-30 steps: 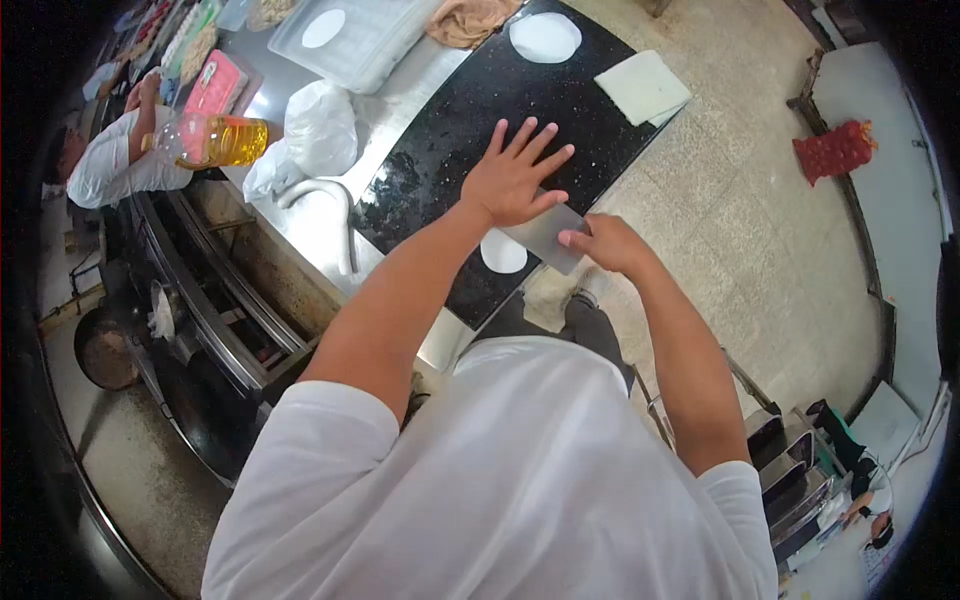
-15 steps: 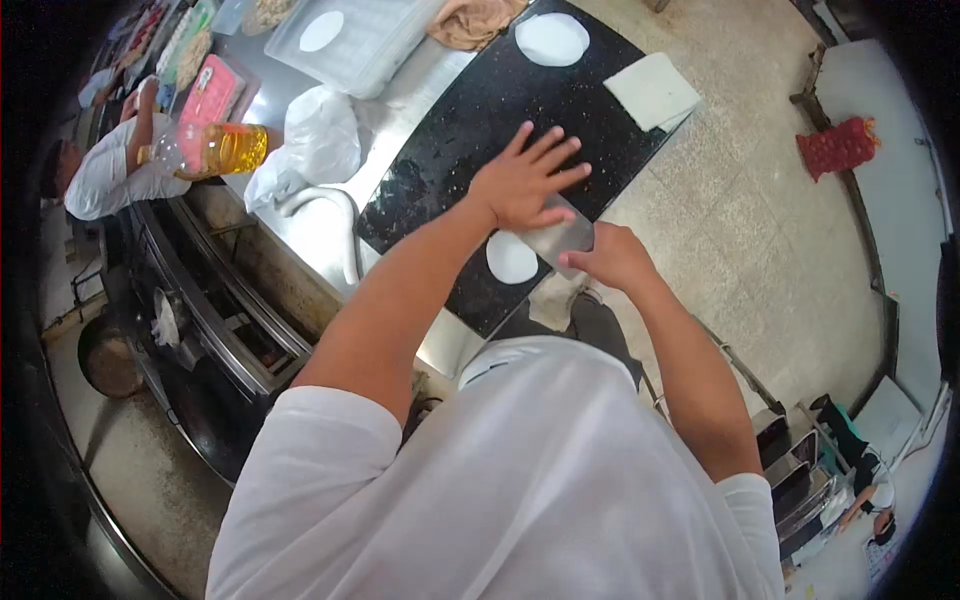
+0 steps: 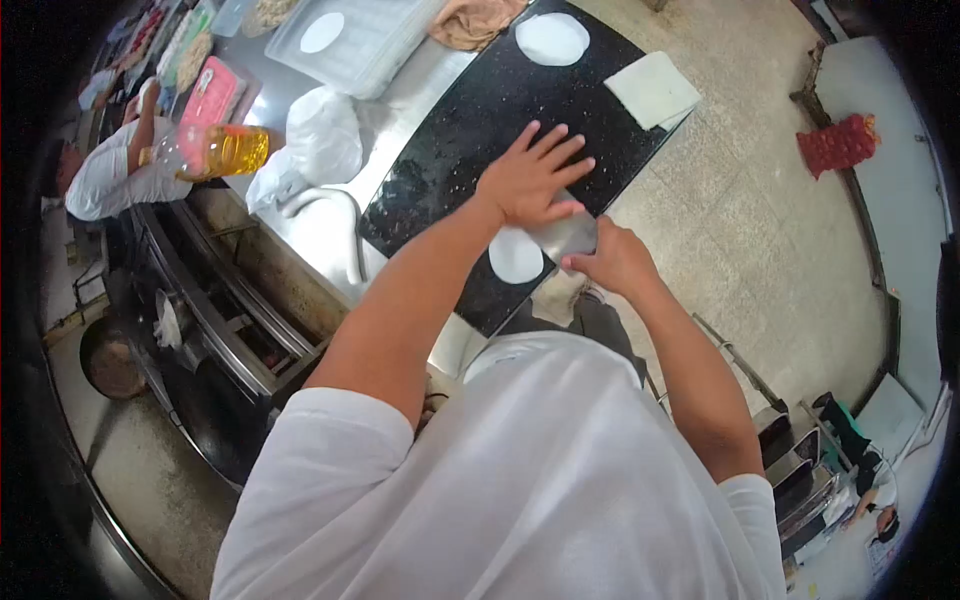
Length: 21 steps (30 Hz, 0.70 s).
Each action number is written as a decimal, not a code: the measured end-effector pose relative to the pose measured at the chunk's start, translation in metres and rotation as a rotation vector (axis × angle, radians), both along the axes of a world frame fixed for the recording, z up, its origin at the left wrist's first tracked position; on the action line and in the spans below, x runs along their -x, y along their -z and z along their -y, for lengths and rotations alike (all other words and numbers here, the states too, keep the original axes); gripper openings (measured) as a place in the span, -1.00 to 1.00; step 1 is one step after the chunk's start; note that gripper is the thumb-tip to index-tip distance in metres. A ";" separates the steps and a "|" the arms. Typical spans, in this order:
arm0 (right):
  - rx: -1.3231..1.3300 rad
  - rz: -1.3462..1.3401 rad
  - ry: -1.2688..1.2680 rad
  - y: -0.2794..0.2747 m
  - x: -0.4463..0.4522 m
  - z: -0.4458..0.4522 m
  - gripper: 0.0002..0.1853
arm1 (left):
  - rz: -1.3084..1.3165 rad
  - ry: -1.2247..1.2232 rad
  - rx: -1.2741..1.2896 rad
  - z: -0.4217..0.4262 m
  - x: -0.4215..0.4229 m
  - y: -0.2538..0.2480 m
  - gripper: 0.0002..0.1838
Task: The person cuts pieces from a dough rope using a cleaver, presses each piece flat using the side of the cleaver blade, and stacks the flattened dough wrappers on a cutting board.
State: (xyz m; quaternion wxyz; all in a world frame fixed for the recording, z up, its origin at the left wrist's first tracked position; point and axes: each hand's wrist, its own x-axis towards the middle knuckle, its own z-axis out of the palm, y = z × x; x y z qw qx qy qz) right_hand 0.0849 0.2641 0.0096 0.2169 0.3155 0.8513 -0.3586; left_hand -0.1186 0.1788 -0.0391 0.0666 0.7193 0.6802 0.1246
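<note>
Place: a big work kitchen
Pan (image 3: 115, 358): round and dark, near the stove (image 3: 237, 345)
Bottle (image 3: 236, 151): yellow inside, like cooking oil
Surface (image 3: 385, 122): shiny metal, with a tub (image 3: 342, 74)

One left hand (image 3: 532, 187) and one right hand (image 3: 618, 260) can be counted, plus a single blade (image 3: 567, 232). White discs (image 3: 516, 257) come to three, easy enough. Two cloths are seen: one white cloth (image 3: 652, 90), one brown cloth (image 3: 475, 22). Just one oil bottle (image 3: 238, 152), one pink pack (image 3: 210, 93) and one red sack (image 3: 838, 146) can be ticked off. At least two other people (image 3: 120, 170) are made out; the clear boxes (image 3: 350, 50) can't really be counted, tbh.
</note>
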 end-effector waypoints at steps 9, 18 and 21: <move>0.223 0.101 0.190 0.017 -0.077 0.043 -0.17 | 0.150 0.229 0.075 0.028 -0.066 0.016 -0.28; 0.128 -0.052 0.049 0.009 -0.025 0.005 -0.25 | 0.017 0.040 0.025 0.002 -0.022 0.003 -0.23; 0.365 -0.036 0.090 0.033 -0.085 0.040 -0.25 | 0.022 0.170 0.175 0.046 -0.065 -0.002 -0.21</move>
